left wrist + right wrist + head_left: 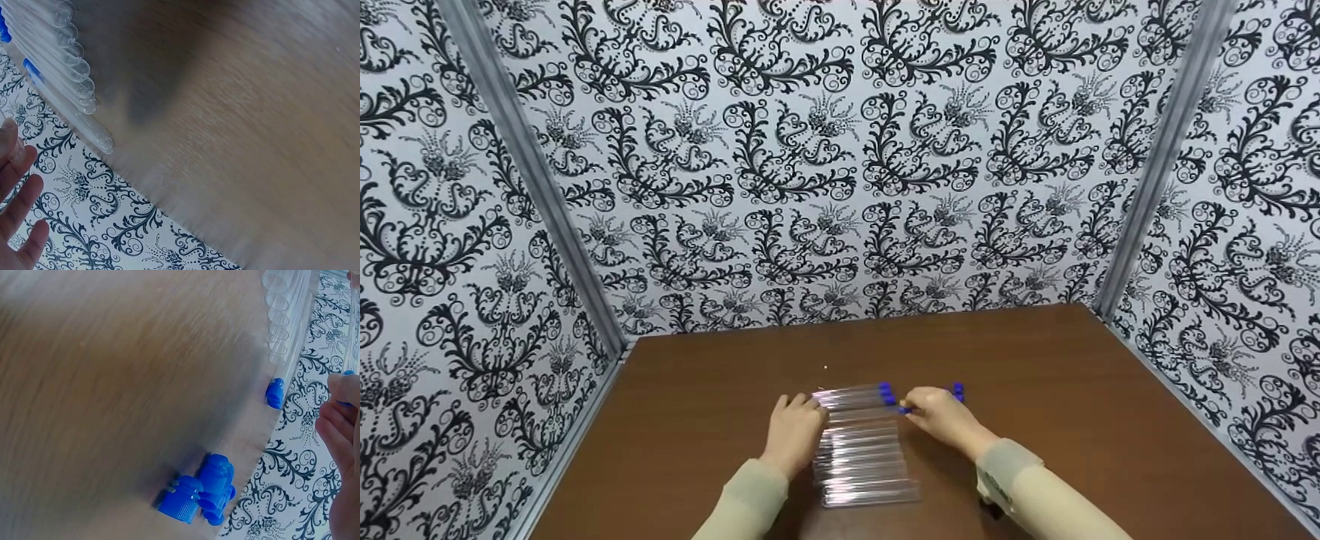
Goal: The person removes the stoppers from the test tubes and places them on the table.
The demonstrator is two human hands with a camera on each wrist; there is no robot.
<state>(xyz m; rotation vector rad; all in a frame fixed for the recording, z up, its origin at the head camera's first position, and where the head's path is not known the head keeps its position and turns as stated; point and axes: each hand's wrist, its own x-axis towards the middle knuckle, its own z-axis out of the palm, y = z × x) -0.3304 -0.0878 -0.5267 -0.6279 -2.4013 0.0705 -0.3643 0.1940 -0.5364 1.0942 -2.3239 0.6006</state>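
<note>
My left hand (pixel 799 431) pinches the rounded end of a clear test tube (pixel 352 332), which is raised above the table in the wrist views. At the tube's other end, my right hand (pixel 941 416) pinches a blue cap (pixel 904 409) with thumb and fingers. How far the cap sits on the tube is hidden by the fingers. Below the hands lies a row of clear uncapped test tubes (pixel 862 457), side by side. At the row's far end are capped tubes (pixel 851 396) with blue caps pointing right.
Several loose blue caps (pixel 183 500) lie on the brown wooden table (pixel 720 375), right of the tubes and partly behind my right hand in the head view. Patterned black-and-white walls (pixel 825 165) enclose the table at the back and sides.
</note>
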